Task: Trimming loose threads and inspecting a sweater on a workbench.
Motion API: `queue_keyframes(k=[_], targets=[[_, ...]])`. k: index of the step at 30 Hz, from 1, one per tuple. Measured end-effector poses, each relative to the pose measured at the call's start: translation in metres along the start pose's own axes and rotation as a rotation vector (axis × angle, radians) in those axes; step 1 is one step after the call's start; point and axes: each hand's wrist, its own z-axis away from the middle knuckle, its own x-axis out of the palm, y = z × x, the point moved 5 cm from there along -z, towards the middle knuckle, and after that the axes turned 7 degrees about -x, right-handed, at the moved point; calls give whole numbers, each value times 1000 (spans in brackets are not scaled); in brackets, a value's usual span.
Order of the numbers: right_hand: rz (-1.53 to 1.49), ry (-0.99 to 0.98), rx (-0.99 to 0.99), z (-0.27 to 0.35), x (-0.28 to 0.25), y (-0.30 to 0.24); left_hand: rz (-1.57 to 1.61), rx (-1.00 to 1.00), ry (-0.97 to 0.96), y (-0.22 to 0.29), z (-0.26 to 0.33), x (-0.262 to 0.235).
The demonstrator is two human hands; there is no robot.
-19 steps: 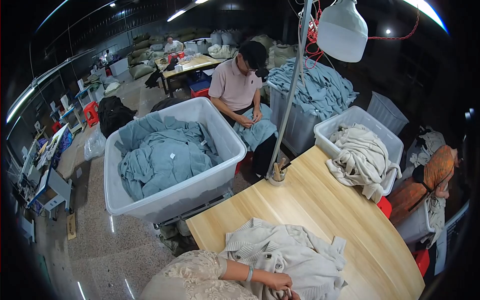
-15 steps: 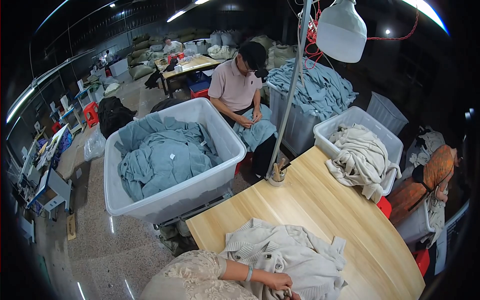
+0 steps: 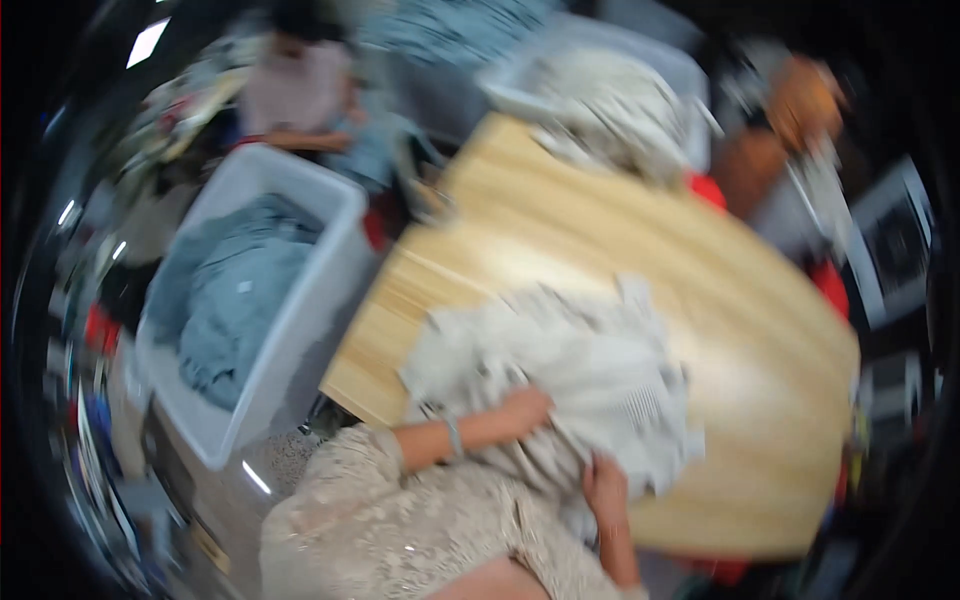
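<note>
An off-white knitted cardigan (image 3: 620, 370) lies bunched on the wooden table in front of me; its ribbing shows, but the picture is smeared by motion. My left hand (image 3: 525, 412), with a bracelet on the wrist, is closed on the cloth near the middle of its near side. To the right and closer to me, my right hand (image 3: 605, 487) pinches the garment's near edge. A fold of the knit lies between the two hands. The fingertips of both hands are partly hidden in the cloth.
The light wooden table (image 3: 770, 420) reaches right and away. A white bin (image 3: 345, 200) of blue-grey garments stands left, beside a seated person (image 3: 295, 95). Another bin (image 3: 695, 75) with off-white knits is beyond the table. A person in orange (image 3: 800, 105) is far right.
The view has swung down and to the right, bringing the cardigan nearer the middle. My hands, close together before, are now apart, with the right hand and forearm in sight.
</note>
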Motion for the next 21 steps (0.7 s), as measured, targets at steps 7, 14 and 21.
queue_keyframes(k=[7,14,21], targets=[[-189,241,173,21,2,2,77,545,167,107,13,-25],[-187,185,194,34,16,6,-116,478,-38,113,-16,33],[-317,357,197,16,-8,15,744,59,-475,89,-51,25]])
